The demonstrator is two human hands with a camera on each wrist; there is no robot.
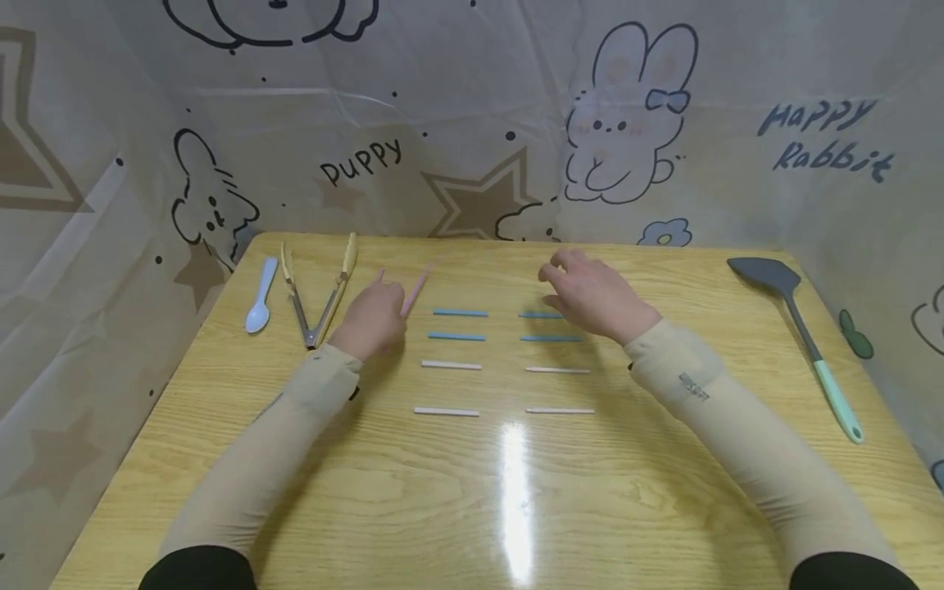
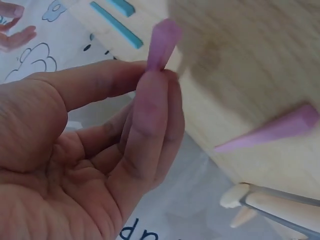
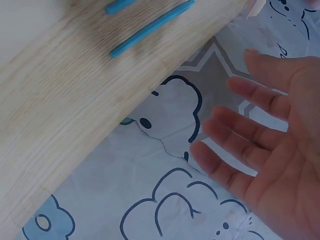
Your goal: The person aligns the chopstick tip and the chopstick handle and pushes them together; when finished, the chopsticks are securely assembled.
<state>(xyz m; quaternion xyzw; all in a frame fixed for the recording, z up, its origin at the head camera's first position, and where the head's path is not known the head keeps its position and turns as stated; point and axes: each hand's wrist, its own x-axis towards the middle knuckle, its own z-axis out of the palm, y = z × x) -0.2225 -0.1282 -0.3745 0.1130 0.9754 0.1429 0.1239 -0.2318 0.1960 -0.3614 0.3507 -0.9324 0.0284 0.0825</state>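
My left hand [image 1: 372,315] pinches a slim pink stick [image 2: 164,42] between thumb and fingertips, and the stick points up and away in the head view. A second pink stick [image 2: 280,127] lies on the table beside that hand, mostly hidden behind it in the head view. My right hand [image 1: 593,297] is over the table's far part, fingers loosely bent and holding nothing. Below it lies a blue stick [image 1: 538,315], partly covered by the hand, with another blue stick [image 1: 550,338] nearer me. Two more blue sticks [image 1: 460,312] lie to their left.
White sticks [image 1: 451,365] lie in two columns nearer me on the wooden table [image 1: 442,508]. Tongs [image 1: 317,332] stand spread left of my left hand, beside a pale blue spoon [image 1: 260,307]. A grey spatula [image 1: 792,299] with a mint handle lies at right. Printed cloth [image 1: 457,115] hangs behind.
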